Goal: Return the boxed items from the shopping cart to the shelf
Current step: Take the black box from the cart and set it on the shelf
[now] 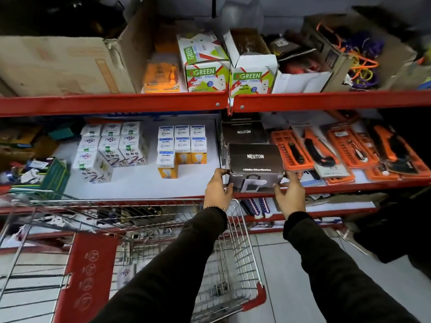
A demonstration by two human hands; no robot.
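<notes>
At far left a big cardboard carton (58, 64) fills the upper shelf, with an orange packet (161, 75) just beside it; below, on the middle shelf (144, 183), a green box (50, 171) of odds and ends sits at the left edge, then a block of white boxes (109, 145) stacked in rows, then a smaller block of white and yellow bulb boxes (182, 148); in the foreground stands the shopping cart (233, 241), its wire basket under both sleeves, with a small white box (127, 275) lying inside it near the red panel; the left hand (218, 190) presses its fingers against the left side of a black box (255, 166) marked NEUTON, which rests at the front edge of the middle shelf; a second black box (243, 132) with the same name stands right behind it, touching; above these, on the upper shelf, two green and white boxes (229, 71) stand side by side with open tops; the right hand (290, 194) holds the right side of the front black box, thumb at its lower corner, so the box is gripped between both hands; further right lie orange tool packs (347, 150) overlapping one another, and above them an open carton of coloured cords (359, 57)
</notes>
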